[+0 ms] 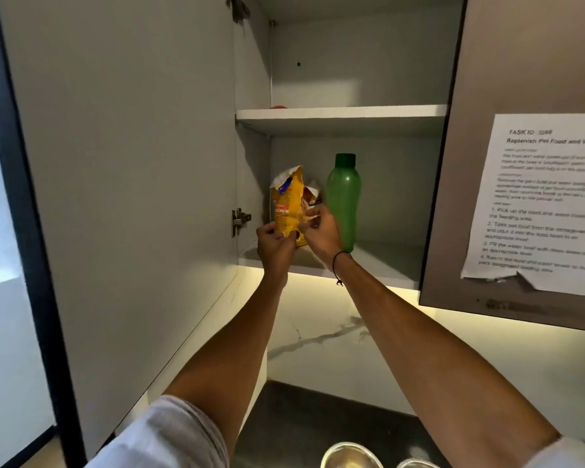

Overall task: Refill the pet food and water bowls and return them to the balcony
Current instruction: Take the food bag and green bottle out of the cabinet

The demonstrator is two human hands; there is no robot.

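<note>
- At the open wall cabinet's (115, 163) lower shelf (385, 268): both hands reach up w/ arms extended.
- Left hand (275, 243) and right hand (321, 231) each closed on the yellow pet food bag (288, 206), gripping its lower part from either side.
- Bag stands upright, long axis vertical, torn top above the fingers.
- Green bottle (343, 197) just right of right hand.
- Two metal bowls (350, 456) wait well below, near the elbows; likely next: lift bag out, down.

An open wall cupboard (352, 79) with grey inner walls and a white shelf (341, 113) stands above the hands, its door (115, 163) swung left, warm light glowing on the marble wall (318, 336) below.
</note>
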